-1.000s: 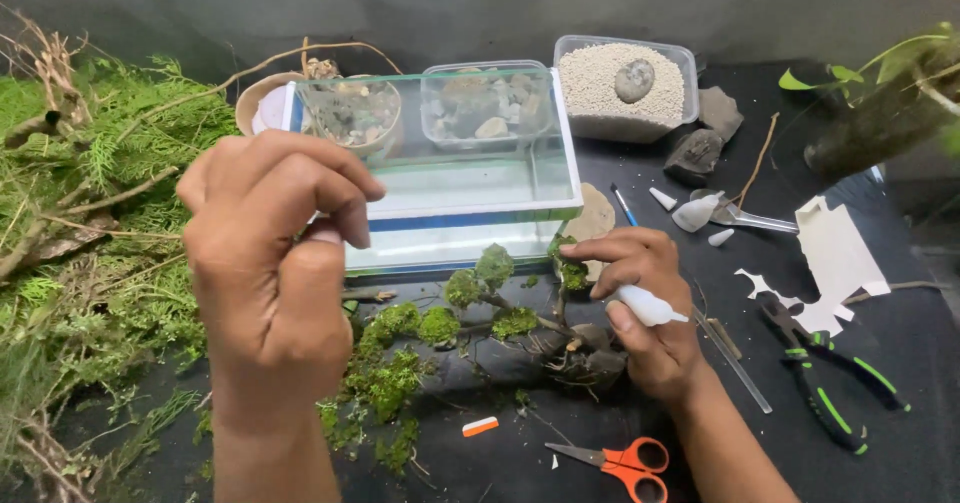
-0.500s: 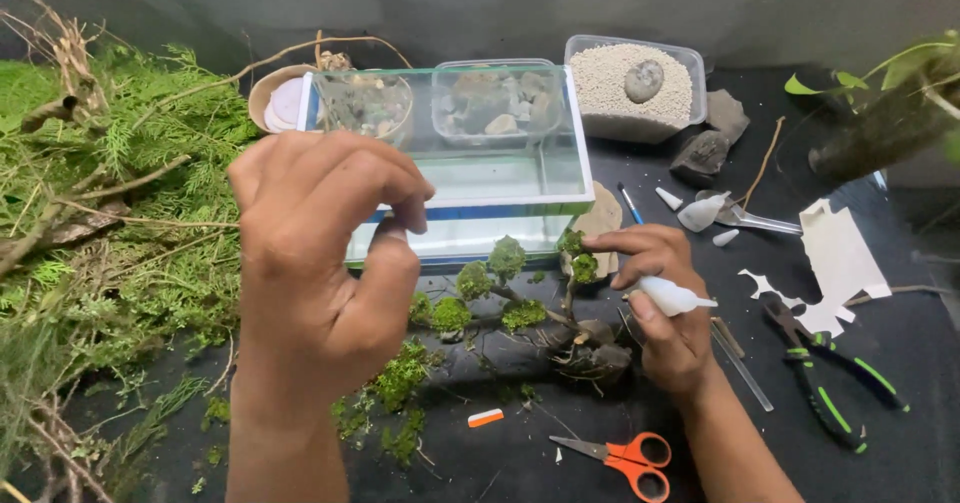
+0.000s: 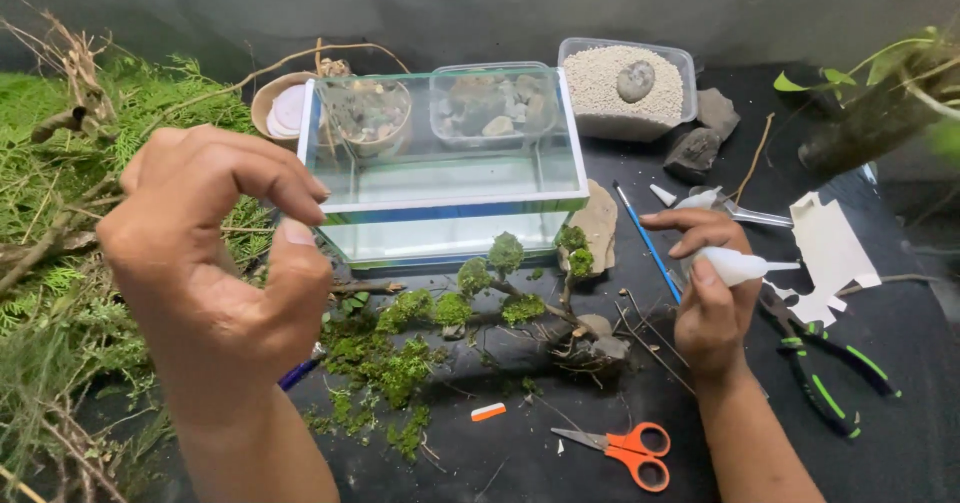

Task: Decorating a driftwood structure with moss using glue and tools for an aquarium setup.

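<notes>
My left hand is raised close to the camera at the left, fingers curled, thumb and forefinger a little apart with nothing visible between them. My right hand grips a small white squeeze bottle, nozzle pointing right. It hovers just right of a miniature tree of dark branches with green moss tufts, which lies on the black mat in front of a small glass tank. Neither hand touches the tree.
Orange-handled scissors and a small orange chip lie near the front. Green-handled pliers, a white paper scrap and a blue brush lie at the right. A gravel tub, dark rocks and heaped moss surround the tank.
My left hand has shifted left and loosened its pinch. My right hand has drawn right, away from the tree, still holding the bottle.
</notes>
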